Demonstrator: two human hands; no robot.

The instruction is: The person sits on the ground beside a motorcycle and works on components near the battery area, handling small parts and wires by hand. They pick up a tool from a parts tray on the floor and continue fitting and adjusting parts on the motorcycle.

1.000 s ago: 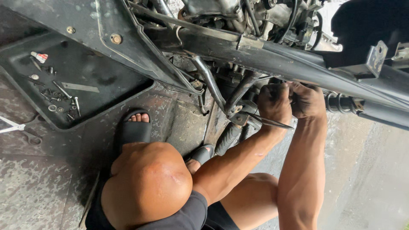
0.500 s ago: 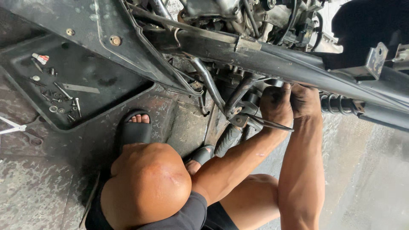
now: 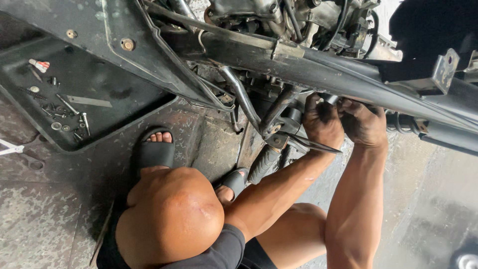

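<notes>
I squat under a stripped motorcycle frame (image 3: 318, 69). Both hands are raised to the underside of its long black tube. My left hand (image 3: 322, 122) is curled tight around a dark fitting (image 3: 291, 117) where the down tubes meet. A thin pointed metal piece (image 3: 318, 147) sticks out just below that hand; whether I hold it is unclear. My right hand (image 3: 364, 124) is closed on the same spot from the right, beside a coil spring (image 3: 401, 122). What my fingers grip is hidden by the hands.
A black plastic panel (image 3: 124, 114) lies on the floor at left, holding several loose screws and washers (image 3: 64, 117). Engine parts and hoses (image 3: 298, 20) hang above. My sandalled feet (image 3: 155, 149) and a rubber footpeg (image 3: 263, 163) are below the frame, on stained concrete (image 3: 428, 199).
Both hands stay clamped at the same spot on the frame, shifting only slightly. The view has drifted a little, so the coil spring shows more.
</notes>
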